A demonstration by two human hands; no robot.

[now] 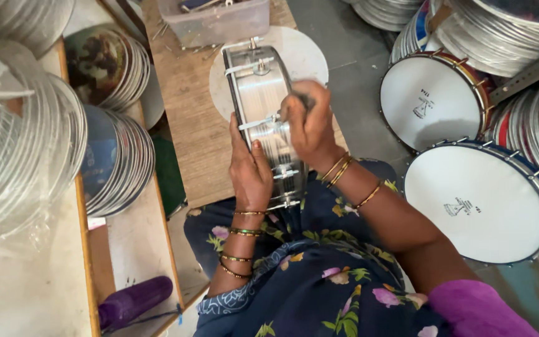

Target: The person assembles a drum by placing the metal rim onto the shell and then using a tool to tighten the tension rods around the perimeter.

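Small metal-shelled frame drum (263, 106) stands on edge over the wooden workboard (188, 125), lower rim toward the lap, likely so the shell and its tension hooks face up for access. Left hand (251, 171) is wrapped around the near side of the shell, thumb over the rim, clamped as the brace. Right hand (310, 122) is closed at the upper right of the shell, fingers curled around a dark small object beside a tension hook; can't tell what it is. A flat white round drumhead sheet (307, 53) lies on the board under the far rim. Clear plastic tub (216, 19) with small hardware sits at the board's far end, loose metal bits just beside it, all within reach. Right: two finished white-skinned drums (469, 200) lean on stacked ones, each with a small dark printed mark mid-skin. Left: shelves of stacked metal hoops (120, 162), and a clear bag of hoops (14, 156). Purple cylinder (135, 301) lies on the lower shelf.
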